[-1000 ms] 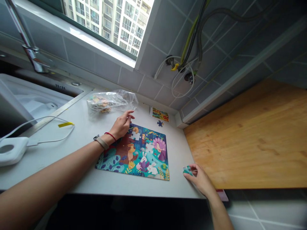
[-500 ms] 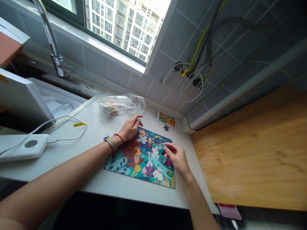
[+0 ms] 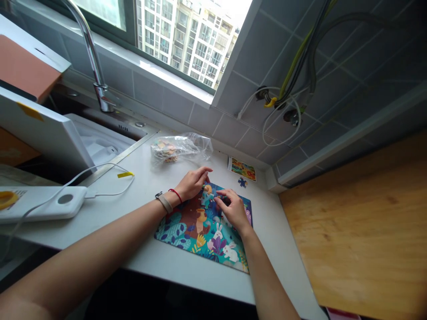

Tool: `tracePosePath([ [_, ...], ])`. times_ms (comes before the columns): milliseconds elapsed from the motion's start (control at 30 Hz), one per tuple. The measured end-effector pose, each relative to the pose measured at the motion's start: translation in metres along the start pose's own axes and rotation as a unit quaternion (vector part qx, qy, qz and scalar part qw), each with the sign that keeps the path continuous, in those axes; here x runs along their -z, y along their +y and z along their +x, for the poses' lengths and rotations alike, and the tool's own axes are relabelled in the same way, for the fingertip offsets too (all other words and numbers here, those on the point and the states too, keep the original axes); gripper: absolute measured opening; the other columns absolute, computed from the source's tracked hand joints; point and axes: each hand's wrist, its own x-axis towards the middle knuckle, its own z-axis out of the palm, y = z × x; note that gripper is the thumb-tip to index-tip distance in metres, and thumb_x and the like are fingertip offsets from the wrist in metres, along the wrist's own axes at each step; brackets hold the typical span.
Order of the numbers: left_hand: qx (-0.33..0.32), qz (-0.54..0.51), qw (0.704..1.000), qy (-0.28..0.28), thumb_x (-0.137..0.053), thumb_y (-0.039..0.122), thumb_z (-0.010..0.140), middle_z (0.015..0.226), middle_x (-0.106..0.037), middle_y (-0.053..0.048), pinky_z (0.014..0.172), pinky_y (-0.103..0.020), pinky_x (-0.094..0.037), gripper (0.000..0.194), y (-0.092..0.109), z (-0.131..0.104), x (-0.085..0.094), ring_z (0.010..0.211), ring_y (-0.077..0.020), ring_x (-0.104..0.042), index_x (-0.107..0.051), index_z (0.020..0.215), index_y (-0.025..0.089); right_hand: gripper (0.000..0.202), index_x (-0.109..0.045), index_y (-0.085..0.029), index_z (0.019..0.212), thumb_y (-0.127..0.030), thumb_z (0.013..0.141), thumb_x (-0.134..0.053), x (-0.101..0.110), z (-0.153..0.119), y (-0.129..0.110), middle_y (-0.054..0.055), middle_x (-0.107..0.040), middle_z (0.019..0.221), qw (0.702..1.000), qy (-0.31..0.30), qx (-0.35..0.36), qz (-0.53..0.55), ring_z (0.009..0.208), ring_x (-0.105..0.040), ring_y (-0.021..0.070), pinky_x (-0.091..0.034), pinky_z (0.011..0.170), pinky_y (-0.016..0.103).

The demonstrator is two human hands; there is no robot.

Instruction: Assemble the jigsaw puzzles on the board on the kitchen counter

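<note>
Fingers of the right hand (image 3: 233,211) are curling over a colorful rabbit puzzle (image 3: 213,235), grip unclear; the left hand's (image 3: 193,184), slightly apart, are lying by its far edge, white counter (image 3: 275,240) separating it from a wooden board (image 3: 353,240).

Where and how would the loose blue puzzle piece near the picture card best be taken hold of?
Probably by two opposite side edges, in a light pinch from above and the near side, likely with the right hand. The loose blue puzzle piece lies flat on the counter, and the picture card sits close behind it.
</note>
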Motion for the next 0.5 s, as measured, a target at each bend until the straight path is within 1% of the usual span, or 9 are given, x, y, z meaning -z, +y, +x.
tracePosePath([
  [67, 0.0, -0.003, 1.0, -0.013, -0.037, 0.038, 0.105, 0.087, -0.078, -0.004, 0.073, -0.028, -0.056, 0.039, -0.0001, -0.0014, -0.0012, 0.076, -0.0182, -0.072, -0.066, 0.124, 0.02, 0.037, -0.078, -0.023, 0.117, -0.045, 0.088, -0.081, -0.0009, -0.0037, -0.0005, 0.01, -0.074, 0.116, 0.999, -0.02, 0.022, -0.03, 0.113, -0.067, 0.0291, -0.053, 0.103, 0.044],
  [133, 0.004, -0.009, 1.0, -0.023, -0.037, 0.04, 0.106, 0.085, -0.077, -0.003, 0.07, -0.027, -0.055, 0.039, 0.0005, -0.003, -0.0024, 0.072, -0.0172, -0.072, -0.065, 0.125, 0.02, 0.048, -0.076, -0.024, 0.123, -0.047, 0.083, -0.086, -0.0034, -0.0062, -0.0021, 0.011, -0.072, 0.119, 0.997, -0.035, 0.029, -0.055, 0.115, -0.064, 0.0311, -0.052, 0.104, 0.046],
  [167, 0.005, -0.011, 1.0, -0.028, -0.037, 0.04, 0.106, 0.084, -0.077, -0.003, 0.069, -0.027, -0.055, 0.039, 0.001, -0.0038, -0.003, 0.07, -0.0168, -0.071, -0.065, 0.125, 0.02, 0.049, -0.076, -0.024, 0.123, -0.046, 0.081, -0.088, -0.0049, -0.007, -0.0032, 0.011, -0.071, 0.12, 0.997, -0.037, 0.03, -0.064, 0.115, -0.063, 0.0317, -0.052, 0.103, 0.047],
  [267, 0.006, -0.007, 0.999, -0.046, -0.039, 0.042, 0.105, 0.082, -0.078, -0.002, 0.066, -0.026, -0.055, 0.038, 0.0022, -0.0053, -0.0043, 0.066, -0.0163, -0.071, -0.065, 0.122, 0.02, 0.037, -0.077, -0.025, 0.117, -0.042, 0.085, -0.086, -0.0081, -0.0086, -0.0056, 0.01, -0.072, 0.116, 0.996, -0.036, 0.039, -0.069, 0.111, -0.063, 0.0309, -0.052, 0.099, 0.046],
  [367, 0.005, -0.008, 0.998, -0.056, -0.041, 0.045, 0.105, 0.081, -0.078, -0.003, 0.064, -0.025, -0.056, 0.039, 0.0034, -0.0061, -0.0048, 0.065, -0.0164, -0.072, -0.067, 0.118, 0.019, 0.025, -0.078, -0.025, 0.113, -0.034, 0.09, -0.081, -0.0074, -0.0096, -0.0053, 0.008, -0.075, 0.113, 0.996, -0.042, 0.054, -0.053, 0.111, -0.064, 0.029, -0.051, 0.101, 0.045],
  [433, 0.001, -0.009, 0.999, -0.054, -0.043, 0.046, 0.105, 0.081, -0.078, -0.003, 0.063, -0.024, -0.055, 0.039, 0.0049, -0.0068, -0.0046, 0.065, -0.0162, -0.072, -0.068, 0.115, 0.019, 0.024, -0.077, -0.025, 0.116, -0.026, 0.091, -0.078, -0.0047, -0.0097, -0.003, 0.008, -0.077, 0.115, 0.996, -0.045, 0.059, -0.043, 0.114, -0.065, 0.0278, -0.05, 0.104, 0.044],
  [500, 0.001, -0.015, 0.999, -0.052, -0.044, 0.046, 0.104, 0.081, -0.078, -0.003, 0.059, -0.024, -0.054, 0.039, 0.0072, -0.0078, -0.0043, 0.06, -0.015, -0.071, -0.069, 0.114, 0.018, 0.028, -0.076, -0.025, 0.119, -0.019, 0.092, -0.072, -0.0004, -0.0092, 0.0013, 0.008, -0.077, 0.119, 0.997, -0.038, 0.059, -0.036, 0.117, -0.065, 0.0264, -0.049, 0.107, 0.042],
])
